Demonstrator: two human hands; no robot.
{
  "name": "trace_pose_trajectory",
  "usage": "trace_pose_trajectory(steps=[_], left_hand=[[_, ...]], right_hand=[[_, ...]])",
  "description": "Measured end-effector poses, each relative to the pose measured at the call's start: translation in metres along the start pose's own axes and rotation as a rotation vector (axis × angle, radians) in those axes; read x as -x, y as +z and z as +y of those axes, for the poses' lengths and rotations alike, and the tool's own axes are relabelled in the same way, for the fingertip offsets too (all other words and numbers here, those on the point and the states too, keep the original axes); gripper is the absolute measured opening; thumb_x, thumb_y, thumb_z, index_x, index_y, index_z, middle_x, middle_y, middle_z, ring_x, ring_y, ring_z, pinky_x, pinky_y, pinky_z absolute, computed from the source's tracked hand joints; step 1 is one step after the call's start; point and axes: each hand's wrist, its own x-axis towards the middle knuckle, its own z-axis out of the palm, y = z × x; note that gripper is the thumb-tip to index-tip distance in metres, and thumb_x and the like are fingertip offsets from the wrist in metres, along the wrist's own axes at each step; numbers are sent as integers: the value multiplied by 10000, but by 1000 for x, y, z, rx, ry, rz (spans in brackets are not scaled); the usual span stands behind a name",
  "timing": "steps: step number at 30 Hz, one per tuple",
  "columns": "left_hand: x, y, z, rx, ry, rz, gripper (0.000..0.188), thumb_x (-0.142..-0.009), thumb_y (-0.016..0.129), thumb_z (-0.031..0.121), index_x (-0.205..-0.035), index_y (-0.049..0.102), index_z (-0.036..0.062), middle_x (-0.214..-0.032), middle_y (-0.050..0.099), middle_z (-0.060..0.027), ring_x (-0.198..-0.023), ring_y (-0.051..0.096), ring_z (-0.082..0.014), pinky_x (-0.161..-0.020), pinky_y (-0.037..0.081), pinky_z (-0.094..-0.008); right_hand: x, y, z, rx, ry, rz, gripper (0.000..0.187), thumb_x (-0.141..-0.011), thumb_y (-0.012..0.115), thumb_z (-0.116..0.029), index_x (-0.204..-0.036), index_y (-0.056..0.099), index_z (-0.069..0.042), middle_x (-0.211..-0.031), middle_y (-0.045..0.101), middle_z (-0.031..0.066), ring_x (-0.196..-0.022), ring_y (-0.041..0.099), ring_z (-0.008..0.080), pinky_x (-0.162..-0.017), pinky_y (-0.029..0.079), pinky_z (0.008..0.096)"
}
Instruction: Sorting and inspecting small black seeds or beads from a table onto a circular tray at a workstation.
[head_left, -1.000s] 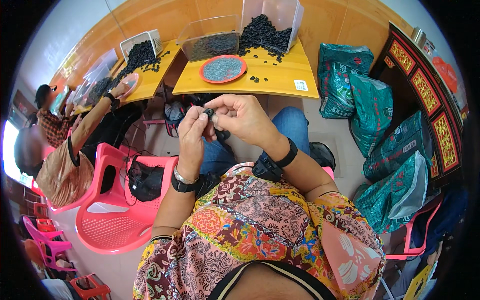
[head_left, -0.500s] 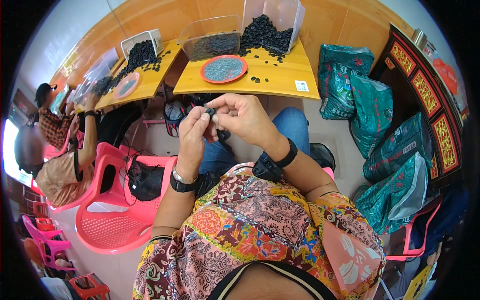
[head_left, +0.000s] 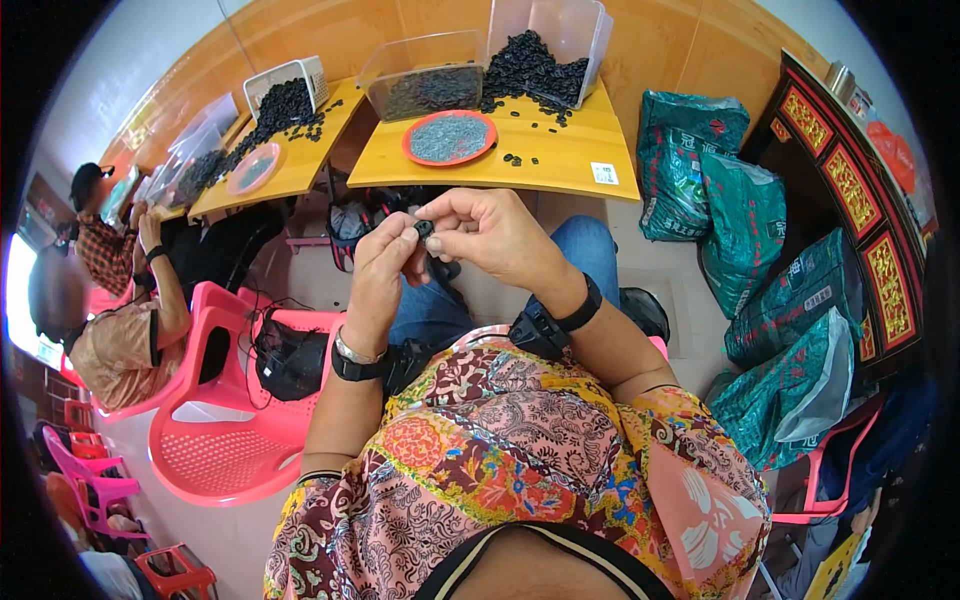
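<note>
Above my lap, close to the table's front edge, my left hand (head_left: 376,268) pinches a small black plastic piece (head_left: 424,229) between thumb and fingertips. My right hand (head_left: 502,238) meets it from the other side, thumb and forefinger closed at the piece. Whatever those right fingertips hold is too small to make out. Beyond my hands an orange-red plate (head_left: 491,139) on the yellow table (head_left: 560,172) carries many tiny grey metal-looking bits. A few loose black pieces (head_left: 514,160) lie to its right.
Black pieces (head_left: 530,72) spill from a tipped clear bin (head_left: 598,50); another clear bin (head_left: 375,75) stands left of it. Green sacks (head_left: 742,225) line the right side beside a carved cabinet (head_left: 885,285). A pink chair (head_left: 225,465) and a seated co-worker (head_left: 130,350) are at left.
My hands stay together at the black piece, with only slight finger movement. At left, the co-worker's raised arm has drawn back from the tabletop pile.
</note>
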Motion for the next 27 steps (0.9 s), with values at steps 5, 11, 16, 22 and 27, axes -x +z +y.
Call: trace_pose_trajectory(steps=[5, 11, 16, 22, 27], left_hand=[[0, 2, 2, -25, 1, 4, 225, -910, 421, 198, -770, 505, 44, -594, 498, -9, -512, 476, -87, -466, 366, -207], [-1, 0, -4, 19, -1, 1, 215, -903, 416, 186, -780, 515, 40, -592, 504, -8, -502, 480, -85, -463, 367, -199], [1, 3, 0, 70, -12, 45, 220, -898, 418, 184, -795, 535, 29, -595, 512, -11, -499, 485, -85, -458, 367, -197], [1, 4, -1, 41, -1, 48, 216, -897, 418, 175, -826, 548, 17, -602, 519, -15, -502, 487, -87, -461, 368, -197], [1, 6, -1, 85, -3, 76, 215, -899, 418, 171, -853, 555, 12, -605, 522, -16, -505, 490, -87, -465, 367, -197]], right_hand=[[0, -2, 3, 80, -7, 17, 223, -808, 628, -14, -1027, 614, 29, -736, 601, -2, -641, 555, 42, -583, 455, 184], [0, 0, -2, -24, 31, -22, 233, -811, 612, -7, -1041, 602, 29, -746, 605, 2, -648, 556, 45, -590, 457, 190], [1, 3, 0, 12, 28, 5, 240, -819, 597, -8, -1056, 599, 29, -746, 605, 3, -643, 548, 41, -585, 451, 190], [1, 4, 1, -17, 33, 30, 243, -822, 596, -11, -1062, 599, 28, -735, 605, -4, -632, 542, 33, -572, 445, 185], [1, 6, 0, -22, 54, 47, 238, -825, 596, -11, -1060, 602, 26, -733, 606, -6, -630, 542, 31, -571, 444, 184]])
